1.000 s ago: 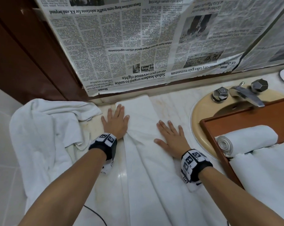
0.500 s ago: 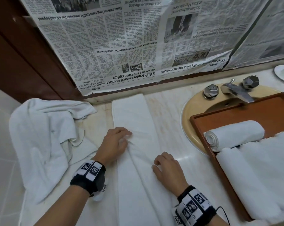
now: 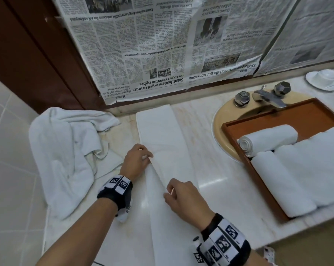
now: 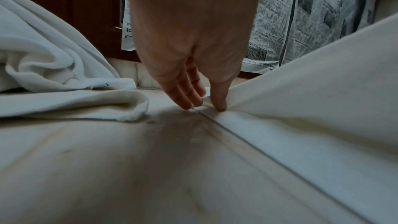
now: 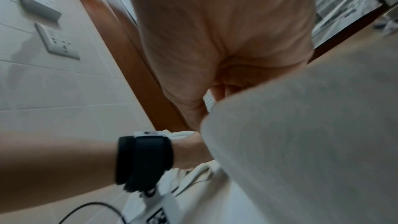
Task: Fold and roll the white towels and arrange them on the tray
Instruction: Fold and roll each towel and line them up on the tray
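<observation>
A long white towel (image 3: pixel 160 135), folded into a narrow strip, lies on the marble counter (image 3: pixel 206 135) and runs toward me. My left hand (image 3: pixel 138 160) pinches its left edge; in the left wrist view the fingers (image 4: pixel 189 98) and thumb meet on the raised edge of the towel (image 4: pixel 312 91). My right hand (image 3: pixel 183 196) grips the same edge nearer to me, lifting it; the right wrist view shows the cloth (image 5: pixel 312 134) over the curled fingers. A brown wooden tray (image 3: pixel 306 116) at the right holds rolled white towels (image 3: pixel 268 139).
A crumpled white towel (image 3: pixel 66 150) lies heaped at the counter's left end. The tray rests over a beige sink (image 3: pixel 221 121) with a metal tap (image 3: pixel 268 96). Newspaper (image 3: pixel 162 45) covers the wall behind. A white cup and saucer (image 3: pixel 324 79) stand far right.
Both hands drew back toward me from lying flat on the towel, curled, and took hold of its left edge, which now lifts off the counter.
</observation>
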{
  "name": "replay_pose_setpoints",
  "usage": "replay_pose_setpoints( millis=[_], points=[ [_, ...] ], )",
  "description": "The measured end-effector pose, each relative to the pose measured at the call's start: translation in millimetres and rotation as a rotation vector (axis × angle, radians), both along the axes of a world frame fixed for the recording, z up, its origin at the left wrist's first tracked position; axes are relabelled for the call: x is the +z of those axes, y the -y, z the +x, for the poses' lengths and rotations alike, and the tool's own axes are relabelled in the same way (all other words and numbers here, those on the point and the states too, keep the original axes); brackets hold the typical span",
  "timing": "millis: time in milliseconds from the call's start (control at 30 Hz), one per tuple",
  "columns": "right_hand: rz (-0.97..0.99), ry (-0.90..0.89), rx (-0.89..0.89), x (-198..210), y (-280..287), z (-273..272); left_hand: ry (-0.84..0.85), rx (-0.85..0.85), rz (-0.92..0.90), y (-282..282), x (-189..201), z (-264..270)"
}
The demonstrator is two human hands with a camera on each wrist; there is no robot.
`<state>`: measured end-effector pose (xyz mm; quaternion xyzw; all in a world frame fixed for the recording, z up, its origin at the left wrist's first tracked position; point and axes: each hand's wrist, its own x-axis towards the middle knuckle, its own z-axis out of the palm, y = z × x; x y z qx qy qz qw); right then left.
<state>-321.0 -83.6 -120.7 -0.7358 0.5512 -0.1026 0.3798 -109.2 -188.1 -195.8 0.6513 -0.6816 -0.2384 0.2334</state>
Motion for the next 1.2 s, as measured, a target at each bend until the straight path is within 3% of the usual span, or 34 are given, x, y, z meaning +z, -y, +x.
replay_pose_setpoints(
  millis=[100,300,600,867,1000,1200],
  points=[
    [0.032,-0.015,0.018,-9,-20,34,0.007,0.028,-0.001,-6,0,4],
    [0.049,-0.248,0.126,-34,-56,68,0.012,0.046,0.006,-14,-3,16],
    [0.028,-0.349,0.205,-34,-65,84,-0.093,0.151,-0.041,-19,1,13],
    [0.013,-0.392,0.270,-45,-72,86,-0.043,0.161,-0.011,-18,0,18],
    [0.031,-0.350,0.263,-45,-69,85,-0.043,0.200,0.019,-20,4,15],
    [0.096,-0.120,0.298,-20,-51,54,-0.019,0.230,0.100,-26,0,14]
  ],
)
